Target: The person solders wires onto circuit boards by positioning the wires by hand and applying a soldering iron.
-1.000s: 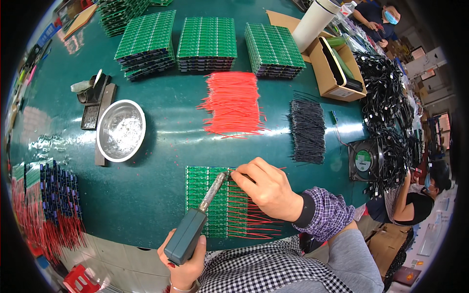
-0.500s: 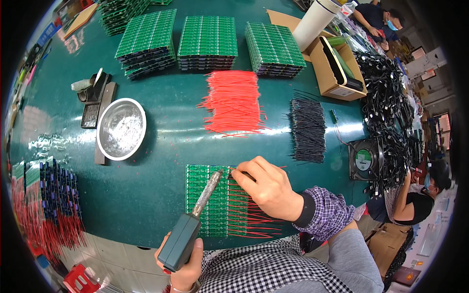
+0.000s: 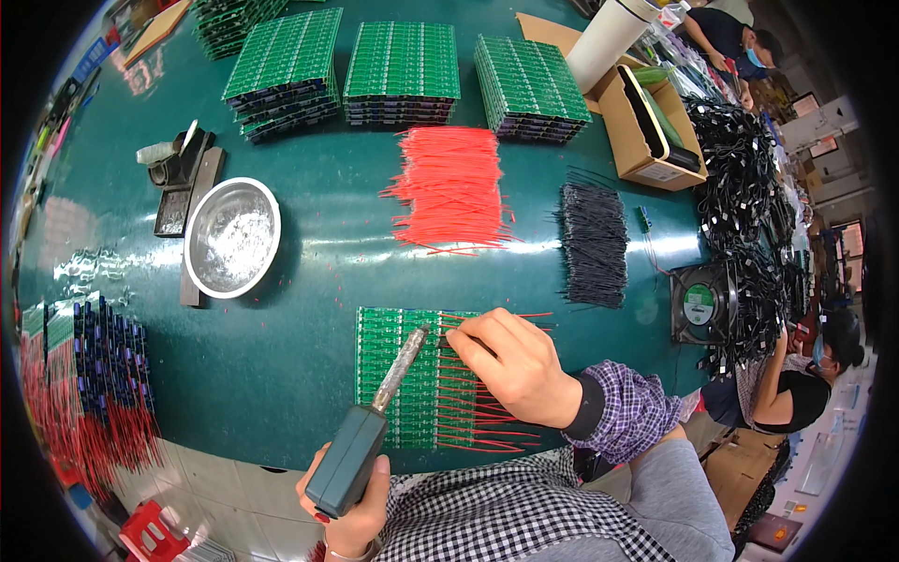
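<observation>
My left hand (image 3: 348, 501) is closed round the dark green handle of a soldering iron (image 3: 401, 370). Its silvery tip rests at or just over the upper part of a green circuit board panel (image 3: 389, 375) lying at the table's near edge. At the same panel my right hand (image 3: 513, 365) is closed in a pinch, thumb and forefinger close to the iron's tip. A thin wire seems to be between these fingers; its colour is hidden. Rows of red wires (image 3: 482, 433) stick out from the panel's right side, partly under my right hand.
Beyond the panel lie piles of red wires (image 3: 449, 187) and black wires (image 3: 595, 244). A white-rimmed bowl (image 3: 273, 239) and iron stand (image 3: 173, 211) are left. Board stacks (image 3: 403, 70) line the back; wired boards (image 3: 112, 365) fill the left edge. A fan (image 3: 698, 304) stands right.
My right hand and the iron's tip have shifted slightly down the panel, away from its upper edge. The whole view has also moved a little. The pinch and the grip stay closed.
</observation>
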Demonstrator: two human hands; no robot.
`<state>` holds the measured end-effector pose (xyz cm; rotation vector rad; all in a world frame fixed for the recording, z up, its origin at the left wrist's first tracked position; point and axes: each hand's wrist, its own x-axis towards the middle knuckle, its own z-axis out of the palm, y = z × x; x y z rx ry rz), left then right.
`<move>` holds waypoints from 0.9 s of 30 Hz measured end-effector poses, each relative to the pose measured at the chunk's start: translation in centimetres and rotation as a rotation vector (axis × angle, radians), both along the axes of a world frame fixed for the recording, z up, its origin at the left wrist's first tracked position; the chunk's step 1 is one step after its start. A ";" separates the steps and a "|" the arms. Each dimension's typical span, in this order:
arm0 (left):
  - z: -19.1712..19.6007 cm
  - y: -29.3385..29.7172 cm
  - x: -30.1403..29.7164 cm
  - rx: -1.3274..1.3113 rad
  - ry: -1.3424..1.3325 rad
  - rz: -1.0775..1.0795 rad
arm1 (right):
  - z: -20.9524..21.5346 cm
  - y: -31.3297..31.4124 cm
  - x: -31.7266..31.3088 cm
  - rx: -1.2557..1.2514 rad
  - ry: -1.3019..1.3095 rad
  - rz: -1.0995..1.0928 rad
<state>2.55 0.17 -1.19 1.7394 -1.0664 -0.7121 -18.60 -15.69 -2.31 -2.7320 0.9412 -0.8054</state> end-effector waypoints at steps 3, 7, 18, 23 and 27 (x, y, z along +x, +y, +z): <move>0.3 -0.4 0.0 0.007 -0.029 -0.036 | -0.2 0.0 0.0 0.003 0.016 -0.005; 0.0 -0.2 0.0 0.013 -0.037 -0.063 | -0.3 -0.1 0.0 -0.005 0.029 -0.004; 0.3 -0.4 -0.1 0.037 -0.052 -0.096 | -0.3 0.0 0.1 -0.024 0.038 -0.016; -0.1 0.6 0.2 0.007 -0.095 -0.084 | -0.2 0.0 0.2 -0.029 0.041 -0.020; -1.1 2.5 0.6 0.118 0.048 -0.017 | -0.3 0.1 0.2 -0.028 0.045 -0.024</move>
